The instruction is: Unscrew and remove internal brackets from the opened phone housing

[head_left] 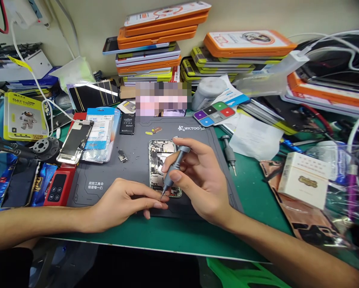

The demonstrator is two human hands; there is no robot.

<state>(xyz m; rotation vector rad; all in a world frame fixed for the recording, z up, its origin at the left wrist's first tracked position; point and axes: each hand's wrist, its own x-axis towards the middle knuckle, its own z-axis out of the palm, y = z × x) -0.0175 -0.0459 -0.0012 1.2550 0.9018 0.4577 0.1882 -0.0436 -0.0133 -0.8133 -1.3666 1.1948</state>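
Note:
An opened phone (pixel 157 160) with bare inner parts lies on a dark grey work mat (pixel 107 176). My right hand (pixel 207 180) grips a grey precision screwdriver (pixel 173 170), tilted with its tip pointing down at the phone's near end. Beside that tip, my left hand (pixel 128 198) has its thumb and fingers pinched together at the phone's lower edge; what they hold, if anything, is hidden. Part of the phone is covered by my right hand. On the mat left of the phone sit a small metal part (pixel 122 156) and a black battery (pixel 127 123).
A second screwdriver (pixel 229 154) rests right of the mat. Detached phone screen (pixel 75 140) and red device (pixel 59 186) are at left. Stacked orange boxes (pixel 158 38) stand behind. A white box (pixel 305 180) lies at right on the green table (pixel 179 236).

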